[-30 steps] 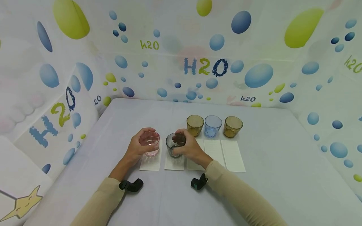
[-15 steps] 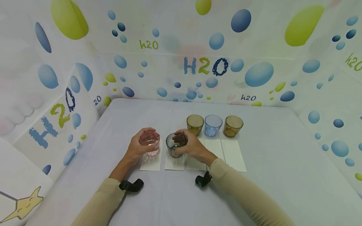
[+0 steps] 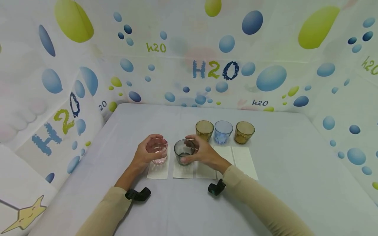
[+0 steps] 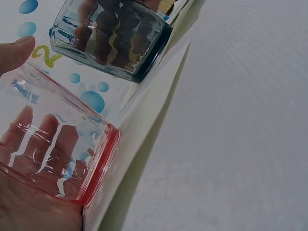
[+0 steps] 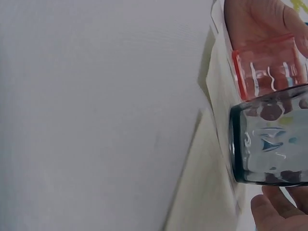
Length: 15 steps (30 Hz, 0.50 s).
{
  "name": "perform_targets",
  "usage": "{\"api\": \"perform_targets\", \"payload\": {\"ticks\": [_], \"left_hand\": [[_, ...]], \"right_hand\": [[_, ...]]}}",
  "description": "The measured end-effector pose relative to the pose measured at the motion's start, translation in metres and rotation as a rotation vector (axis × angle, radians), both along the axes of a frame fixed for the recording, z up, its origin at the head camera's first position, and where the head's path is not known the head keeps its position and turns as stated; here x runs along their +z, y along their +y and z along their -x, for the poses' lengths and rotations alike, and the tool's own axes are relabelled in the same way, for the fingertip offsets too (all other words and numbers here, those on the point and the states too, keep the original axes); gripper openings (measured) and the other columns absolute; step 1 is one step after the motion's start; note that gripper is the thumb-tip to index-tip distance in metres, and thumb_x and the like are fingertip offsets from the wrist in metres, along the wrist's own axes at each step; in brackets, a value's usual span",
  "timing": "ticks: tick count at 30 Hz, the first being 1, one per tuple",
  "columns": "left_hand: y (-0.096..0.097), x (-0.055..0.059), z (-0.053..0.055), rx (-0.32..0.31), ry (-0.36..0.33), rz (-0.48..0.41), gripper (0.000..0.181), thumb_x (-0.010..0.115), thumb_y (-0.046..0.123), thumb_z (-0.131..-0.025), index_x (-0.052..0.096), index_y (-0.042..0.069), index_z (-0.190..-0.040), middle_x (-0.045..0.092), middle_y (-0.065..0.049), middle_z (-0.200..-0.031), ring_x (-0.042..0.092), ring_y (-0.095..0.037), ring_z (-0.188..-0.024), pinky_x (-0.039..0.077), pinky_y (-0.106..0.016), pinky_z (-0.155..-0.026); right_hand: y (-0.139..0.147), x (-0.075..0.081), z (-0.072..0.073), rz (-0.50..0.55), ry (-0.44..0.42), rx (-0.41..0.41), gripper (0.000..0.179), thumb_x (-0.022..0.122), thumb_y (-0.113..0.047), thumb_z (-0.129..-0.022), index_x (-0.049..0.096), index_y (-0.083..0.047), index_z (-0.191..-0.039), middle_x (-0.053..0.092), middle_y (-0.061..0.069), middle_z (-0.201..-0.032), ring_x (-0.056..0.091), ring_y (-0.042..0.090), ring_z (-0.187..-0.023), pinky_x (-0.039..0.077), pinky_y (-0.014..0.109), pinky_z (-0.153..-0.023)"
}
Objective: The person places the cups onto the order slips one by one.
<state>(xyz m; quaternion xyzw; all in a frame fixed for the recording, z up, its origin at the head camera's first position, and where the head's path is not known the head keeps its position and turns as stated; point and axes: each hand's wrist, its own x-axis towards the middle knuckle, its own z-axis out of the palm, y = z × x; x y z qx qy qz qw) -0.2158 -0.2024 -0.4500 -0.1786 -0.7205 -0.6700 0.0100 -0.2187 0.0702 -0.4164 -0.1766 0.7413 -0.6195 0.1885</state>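
Observation:
In the head view my left hand (image 3: pixel 143 154) holds a pink glass (image 3: pixel 159 160), its fingers behind and its thumb in front. The pink glass (image 4: pixel 98 166) stands upright at a white paper strip (image 3: pixel 157 173). To its right a smoky grey glass (image 3: pixel 179 150) stands on a second paper strip (image 3: pixel 183 173). My right hand (image 3: pixel 205 154) is loosely spread at the grey glass's right side, thumb toward the front and fingers near the rim. In the right wrist view the fingertips (image 5: pixel 269 211) lie just beside the grey glass (image 5: pixel 269 139).
Behind the strips stand an amber glass (image 3: pixel 203 129), a blue glass (image 3: pixel 222 132) and another amber glass (image 3: pixel 244 132) in a row. More paper strips (image 3: pixel 244 162) lie in front of them. A printed cloth wall (image 3: pixel 183 32) encloses the white table (image 3: pixel 283 164).
My right hand has drawn slightly to the right, its fingers backing away from round the grey glass, which stays in place. The left hand and pink glass have not visibly moved.

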Motion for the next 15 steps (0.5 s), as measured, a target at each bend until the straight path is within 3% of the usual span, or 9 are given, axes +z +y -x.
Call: {"api": "perform_targets", "payload": {"ticks": [8, 15], "left_hand": [[0.001, 0.000, -0.001, 0.002, -0.001, 0.002, 0.065, 0.080, -0.004, -0.079, 0.049, 0.000, -0.136, 0.061, -0.024, -0.127, 0.064, -0.020, -0.112, 0.052, -0.029, -0.100], [0.000, 0.000, -0.001, -0.003, 0.011, -0.011, 0.064, 0.079, -0.005, -0.079, 0.049, -0.002, -0.136, 0.062, -0.024, -0.126, 0.064, -0.021, -0.112, 0.052, -0.030, -0.100]], "right_hand": [[0.004, 0.012, 0.005, -0.048, 0.097, 0.019, 0.083, 0.086, -0.011, -0.080, 0.041, -0.011, -0.150, 0.044, 0.018, -0.155, 0.038, 0.031, -0.147, 0.033, 0.052, -0.118], [0.005, 0.023, 0.006, -0.036, 0.148, 0.019, 0.079, 0.083, -0.006, -0.082, 0.041, -0.008, -0.149, 0.047, 0.015, -0.152, 0.037, 0.037, -0.147, 0.031, 0.046, -0.120]]}}
